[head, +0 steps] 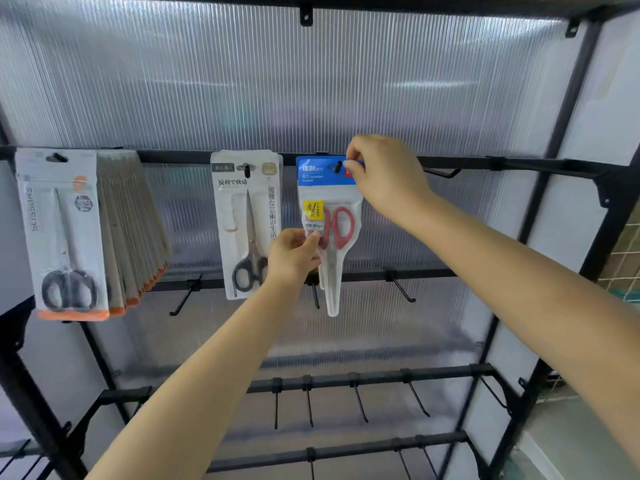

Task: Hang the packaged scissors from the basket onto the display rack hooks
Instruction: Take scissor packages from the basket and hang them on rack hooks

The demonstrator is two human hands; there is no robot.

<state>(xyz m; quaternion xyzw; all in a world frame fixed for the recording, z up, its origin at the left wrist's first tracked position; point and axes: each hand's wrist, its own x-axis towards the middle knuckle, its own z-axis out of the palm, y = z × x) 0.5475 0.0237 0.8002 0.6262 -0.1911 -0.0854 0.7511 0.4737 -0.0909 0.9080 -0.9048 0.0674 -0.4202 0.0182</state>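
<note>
At top rail – right hand (382, 174) pinching blue scissors pack (327, 188), left hand (294, 254) gripping its side

- A black metal display rack (381, 163) with several horizontal bars stands in front of a ribbed translucent panel (277, 91).
- The right hand (384, 174) pinches the blue top corner of a pack of red-handled scissors (329, 216), whose hang hole sits at the top bar.
- The left hand (294, 254) pinches the pack's lower left edge, by a yellow label.
- Just left hangs a white pack of black-handled scissors (247, 223) with Japanese print.
- Far left hangs a fanned row of orange-trimmed scissor packs (65, 233).
- Bare hooks (401, 289) jut from the lower bars; one bare hook (446, 173) is right of the right hand.
</note>
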